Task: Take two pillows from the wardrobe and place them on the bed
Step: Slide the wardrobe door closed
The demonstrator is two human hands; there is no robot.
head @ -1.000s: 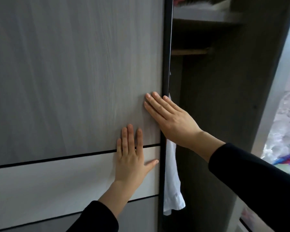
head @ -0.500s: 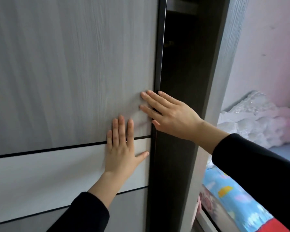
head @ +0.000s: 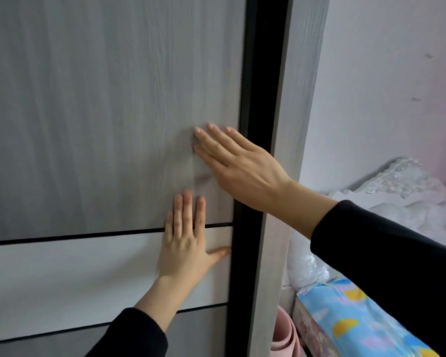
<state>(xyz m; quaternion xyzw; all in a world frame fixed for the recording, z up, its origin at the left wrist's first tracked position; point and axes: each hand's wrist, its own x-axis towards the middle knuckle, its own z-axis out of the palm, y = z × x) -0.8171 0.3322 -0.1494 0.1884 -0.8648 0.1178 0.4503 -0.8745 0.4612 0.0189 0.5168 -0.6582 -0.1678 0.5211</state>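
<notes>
Both hands lie flat and open, left hand (head: 184,249) below right hand (head: 238,164), on the sliding wardrobe door (head: 108,112) mid-frame; push evenly sideways with palms; no pillows show, bed (head: 355,328) lower right.

left hand (head: 184,249): flat, fingers spread, pointing up | right hand (head: 238,168): flat, fingers angled up-left, slightly blurred, seemingly pressing

A pale pink wall (head: 386,86) fills the upper right of the frame. A rolled pink mat (head: 285,336) stands at the bottom centre-right. Clear crinkled plastic wrapping (head: 307,269) lies just above it.
</notes>
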